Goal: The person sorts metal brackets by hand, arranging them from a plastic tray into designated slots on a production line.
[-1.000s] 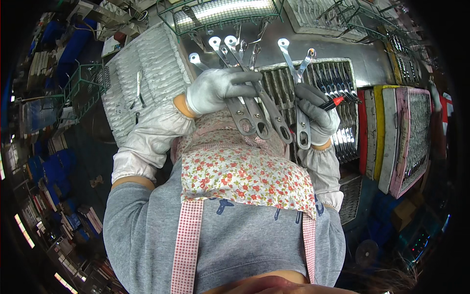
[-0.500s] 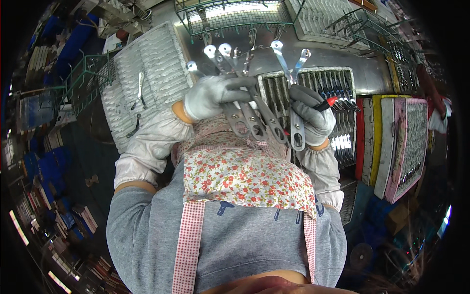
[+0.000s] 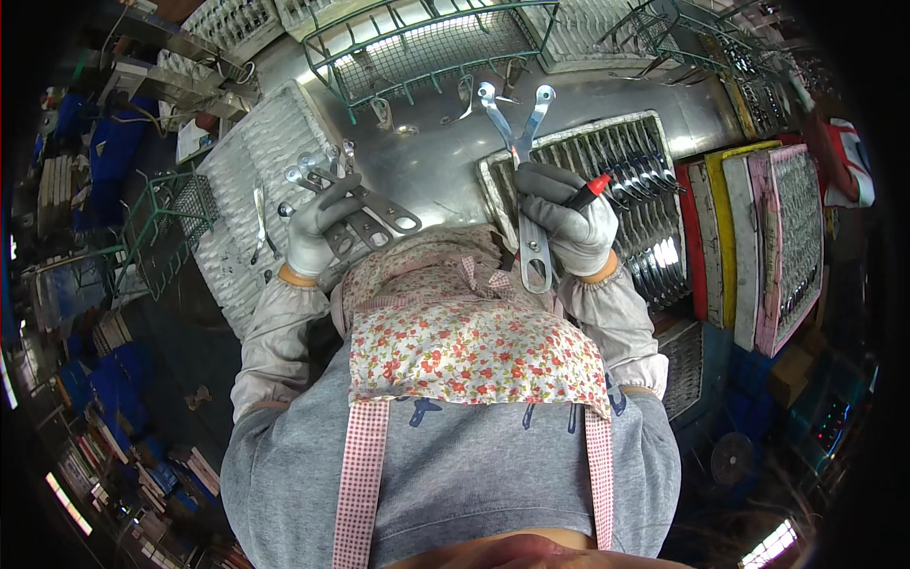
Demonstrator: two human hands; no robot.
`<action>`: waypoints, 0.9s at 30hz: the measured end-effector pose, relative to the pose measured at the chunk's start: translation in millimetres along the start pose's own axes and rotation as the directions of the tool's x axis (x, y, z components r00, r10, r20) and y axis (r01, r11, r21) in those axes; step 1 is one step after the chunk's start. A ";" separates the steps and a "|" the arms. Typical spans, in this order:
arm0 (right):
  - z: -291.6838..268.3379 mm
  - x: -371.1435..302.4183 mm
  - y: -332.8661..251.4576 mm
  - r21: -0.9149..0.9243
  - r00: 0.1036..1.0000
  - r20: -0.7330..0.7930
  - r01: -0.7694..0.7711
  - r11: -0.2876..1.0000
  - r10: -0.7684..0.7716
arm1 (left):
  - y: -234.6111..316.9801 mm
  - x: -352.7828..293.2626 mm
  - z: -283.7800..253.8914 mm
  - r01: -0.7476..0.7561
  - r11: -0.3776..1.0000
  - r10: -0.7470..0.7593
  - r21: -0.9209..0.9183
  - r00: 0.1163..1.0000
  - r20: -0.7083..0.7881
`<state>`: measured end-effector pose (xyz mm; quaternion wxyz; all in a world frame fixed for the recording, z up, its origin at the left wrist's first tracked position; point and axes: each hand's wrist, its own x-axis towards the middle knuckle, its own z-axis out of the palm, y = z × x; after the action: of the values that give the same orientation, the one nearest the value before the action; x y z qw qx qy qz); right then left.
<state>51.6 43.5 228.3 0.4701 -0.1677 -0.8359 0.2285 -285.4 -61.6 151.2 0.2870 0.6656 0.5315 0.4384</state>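
Observation:
A white and grey glove covers my left hand [image 3: 318,232], which grips several flat metal tools [image 3: 391,211] fanned out, slotted ends toward my apron and round shiny ends away. These hang over the right edge of a white ridged tray [image 3: 270,128]. My right hand [image 3: 583,232], gloved too, is closed around one forked metal tool [image 3: 536,270]; its two polished arms spread upward in a V and its slotted plate points down. The same hand holds a black marker pen [image 3: 592,190] with a red end. Beneath it lies a slotted tray [image 3: 491,190] of metal pieces.
Across the far bench stands a green wire rack [image 3: 431,62], with a few metal pieces [image 3: 382,112] near its front. Another green wire basket [image 3: 156,228] is at the left. Coloured trays [image 3: 735,237] stand on edge at the right. A person's arm [image 3: 834,156] shows far right.
My left hand has moved left with its bunch of tools, away from my right hand, toward the white ridged tray. My right hand has shifted slightly left, still holding the forked tool and marker.

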 end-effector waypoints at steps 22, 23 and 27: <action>20.6 -25.5 24.7 -0.010 0.881 -0.008 -0.474 0.881 0.473 | 42.0 41.6 -32.1 -0.448 0.829 0.331 0.336 0.876 0.350; 22.5 -22.8 25.4 -0.006 0.883 -0.004 -0.469 0.883 0.469 | 43.4 41.9 -34.5 -0.445 0.824 0.319 0.350 0.876 0.363; 32.3 -9.1 26.1 -0.020 0.912 0.048 -0.406 0.914 0.407 | 41.6 40.3 -39.8 -0.445 0.806 0.313 0.389 0.880 0.358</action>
<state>30.1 53.6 193.1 0.3900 -0.3342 -0.7957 0.3212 -299.7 -37.6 215.6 0.0979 0.8621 0.4292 0.2509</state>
